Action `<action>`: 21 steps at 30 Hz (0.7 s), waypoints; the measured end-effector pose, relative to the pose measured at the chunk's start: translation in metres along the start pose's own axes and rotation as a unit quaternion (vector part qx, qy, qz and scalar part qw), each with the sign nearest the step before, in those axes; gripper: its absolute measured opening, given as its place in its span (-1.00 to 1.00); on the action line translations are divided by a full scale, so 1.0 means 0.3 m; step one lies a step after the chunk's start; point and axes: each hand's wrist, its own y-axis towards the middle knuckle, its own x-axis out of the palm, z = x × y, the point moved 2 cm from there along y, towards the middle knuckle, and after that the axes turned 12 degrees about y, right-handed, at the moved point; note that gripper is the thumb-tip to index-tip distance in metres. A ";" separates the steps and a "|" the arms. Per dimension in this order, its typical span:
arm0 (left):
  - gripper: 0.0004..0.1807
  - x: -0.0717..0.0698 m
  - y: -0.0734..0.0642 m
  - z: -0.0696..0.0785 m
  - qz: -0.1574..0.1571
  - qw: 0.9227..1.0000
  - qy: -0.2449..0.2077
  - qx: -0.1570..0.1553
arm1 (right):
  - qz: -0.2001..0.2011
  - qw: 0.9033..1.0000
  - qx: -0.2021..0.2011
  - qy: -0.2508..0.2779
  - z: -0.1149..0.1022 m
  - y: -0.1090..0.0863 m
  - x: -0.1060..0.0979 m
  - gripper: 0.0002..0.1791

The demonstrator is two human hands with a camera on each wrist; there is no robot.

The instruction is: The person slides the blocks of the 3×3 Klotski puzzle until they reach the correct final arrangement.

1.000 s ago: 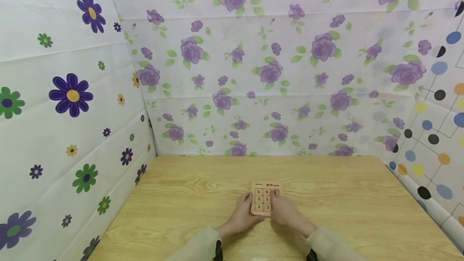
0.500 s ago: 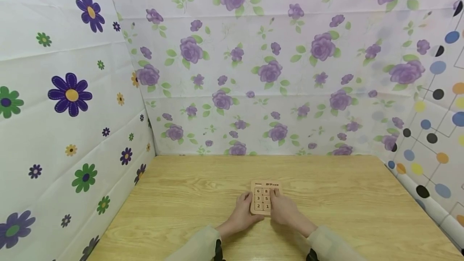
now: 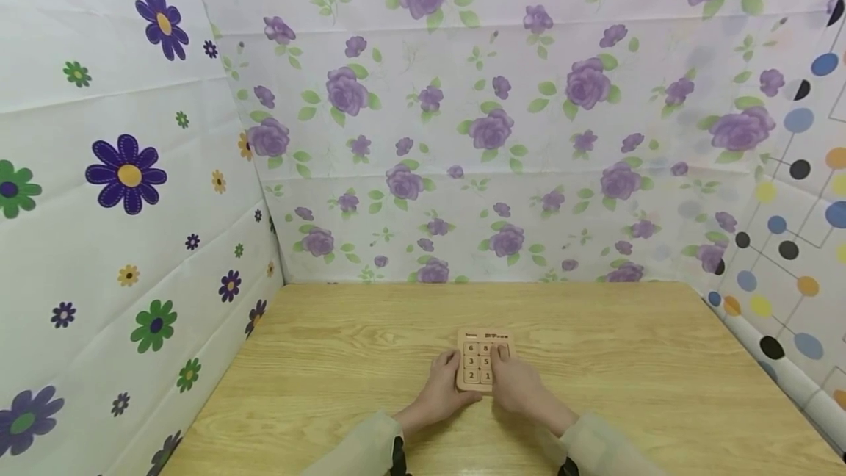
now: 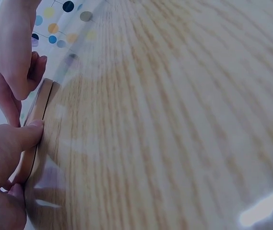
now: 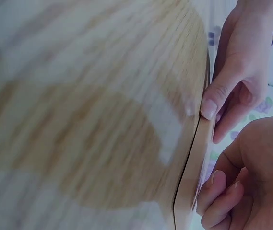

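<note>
A wooden number sliding puzzle point(image 3: 477, 363) lies flat on the table, with tiles 6, 8, 3, 5, 2 and 1 readable in the head view. My left hand point(image 3: 439, 391) holds its left side and near edge, the thumb point(image 4: 30, 134) along the front. My right hand point(image 3: 521, 386) is over the right part of the board, hiding most of the right column of tiles. Its index finger reaches down to the tiles, while the other fingers point(image 5: 222, 199) are curled in beside the board's edge. Which tile the fingertip touches is hidden.
The wood-grain table point(image 3: 370, 329) extends around both hands. A purple-rose cloth point(image 3: 423, 131) hangs behind it, a daisy-print cloth point(image 3: 132, 255) on the left and a dotted cloth point(image 3: 786, 278) on the right.
My right index finger shifts very slightly on the tiles. The puzzle and my left hand stay in place.
</note>
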 end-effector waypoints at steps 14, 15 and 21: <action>0.03 -0.003 -0.003 0.003 0.005 1.000 0.000 0.004 | 0.006 1.000 0.002 -0.007 -0.017 -0.034 -0.012 -0.43; 0.03 -0.004 -0.004 0.004 0.004 1.000 0.000 0.003 | 0.003 1.000 0.005 -0.003 -0.019 -0.038 -0.014 -0.43; 0.04 -0.002 -0.003 0.002 -0.001 1.000 -0.002 0.002 | -0.012 1.000 0.008 -0.002 -0.030 -0.062 -0.022 -0.40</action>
